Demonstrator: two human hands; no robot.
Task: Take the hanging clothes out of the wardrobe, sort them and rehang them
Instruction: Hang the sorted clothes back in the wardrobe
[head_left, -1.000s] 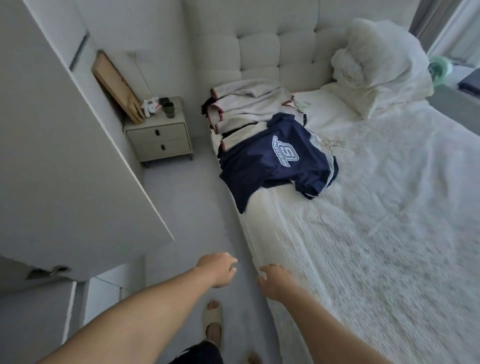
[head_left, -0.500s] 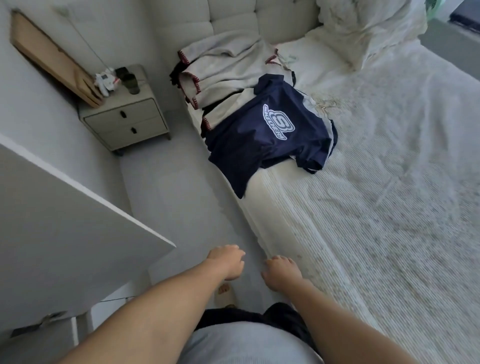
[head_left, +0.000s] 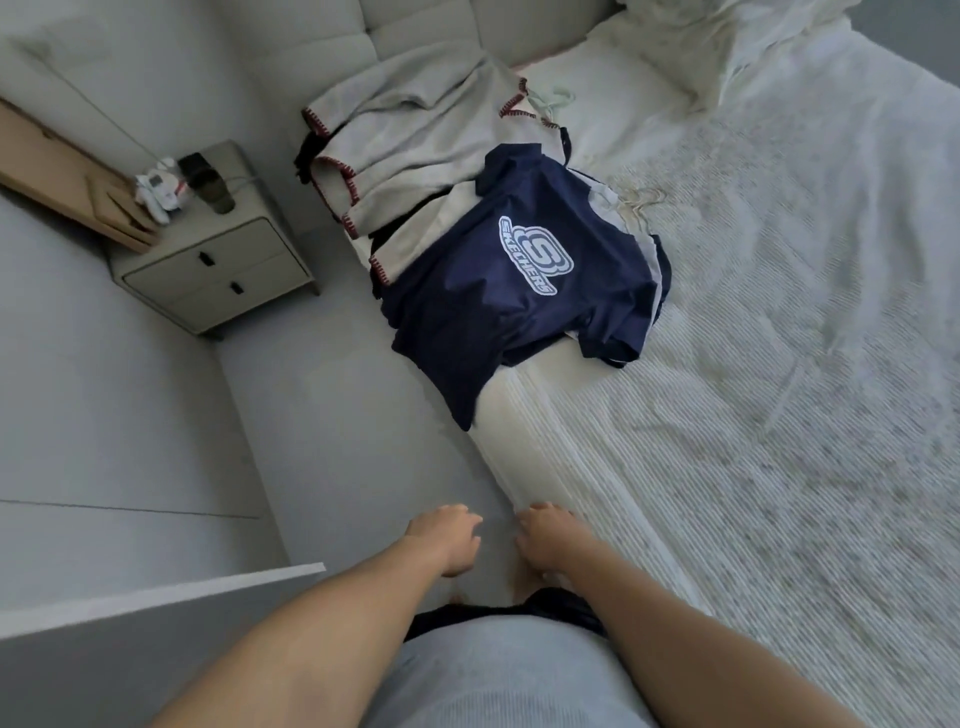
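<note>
So far I see the clothes (head_left: 498, 249) piled on the bed (head_left: 779, 415) near its headboard, seemingly unsorted; my left hand (head_left: 444, 538) and right hand (head_left: 550, 535), loosely curled, hold nothing; rehanging remains.

One navy shirt (head_left: 511, 291) lies on one bed (head_left: 779, 415). One grey garment (head_left: 415, 150). One nightstand (head_left: 218, 270) with two drawers.
</note>
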